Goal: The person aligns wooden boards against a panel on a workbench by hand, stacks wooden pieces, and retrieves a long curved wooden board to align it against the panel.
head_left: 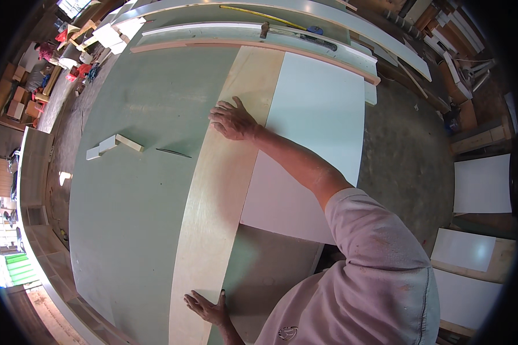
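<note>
A long pale plywood strip [213,190] lies along a large grey-green work surface [126,213]. My right hand [233,119] rests on its far part, fingers spread and reaching to the strip's left edge. Nearer to me, my left hand [207,307] lies on the same strip with the fingers apart and the thumb near its right edge. Neither hand grips anything. A white panel [319,103] lies against the right side of the strip, partly hidden under my right arm.
Small pale wood blocks [114,145] and a thin dark sliver [174,153] lie left of the strip. Beyond its far end are long narrow boards [213,30], a hammer [264,30] and a yellow tape measure [265,17]. White panels [482,184] stand at right; a person [46,53] is far left.
</note>
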Demonstrator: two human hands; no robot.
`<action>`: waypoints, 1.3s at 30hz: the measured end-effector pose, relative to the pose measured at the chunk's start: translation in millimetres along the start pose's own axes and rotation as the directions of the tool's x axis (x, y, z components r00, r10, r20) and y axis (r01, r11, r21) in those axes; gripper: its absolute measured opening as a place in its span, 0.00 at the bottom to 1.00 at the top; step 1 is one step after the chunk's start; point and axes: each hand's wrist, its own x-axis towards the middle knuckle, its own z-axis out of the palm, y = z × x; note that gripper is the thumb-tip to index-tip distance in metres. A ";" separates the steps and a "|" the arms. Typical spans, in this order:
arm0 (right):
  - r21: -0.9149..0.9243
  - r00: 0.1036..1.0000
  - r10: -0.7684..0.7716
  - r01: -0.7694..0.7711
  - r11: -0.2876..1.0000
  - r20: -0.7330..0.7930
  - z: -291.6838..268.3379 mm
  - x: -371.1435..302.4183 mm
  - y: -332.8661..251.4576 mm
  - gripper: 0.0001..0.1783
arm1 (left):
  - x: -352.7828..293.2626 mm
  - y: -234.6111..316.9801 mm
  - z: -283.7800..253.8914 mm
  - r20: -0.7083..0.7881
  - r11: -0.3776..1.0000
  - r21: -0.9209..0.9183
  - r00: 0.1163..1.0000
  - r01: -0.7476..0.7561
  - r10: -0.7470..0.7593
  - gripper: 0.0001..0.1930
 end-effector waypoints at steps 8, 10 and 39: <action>0.034 0.998 -0.020 0.022 0.999 -0.059 -2.1 -0.8 -0.2 0.18 | -1.0 -4.6 4.9 -0.005 1.000 0.030 1.000 -0.002 0.002 0.59; 0.038 1.000 0.001 -0.001 0.999 0.013 -2.5 -0.5 -0.1 0.19 | -1.3 -5.2 4.6 -0.007 1.000 0.015 1.000 -0.003 0.004 0.58; -0.130 0.982 -0.004 0.029 0.991 0.191 8.6 12.5 28.6 0.29 | 23.0 28.4 -16.6 0.108 0.980 -0.121 0.984 0.155 -0.143 0.60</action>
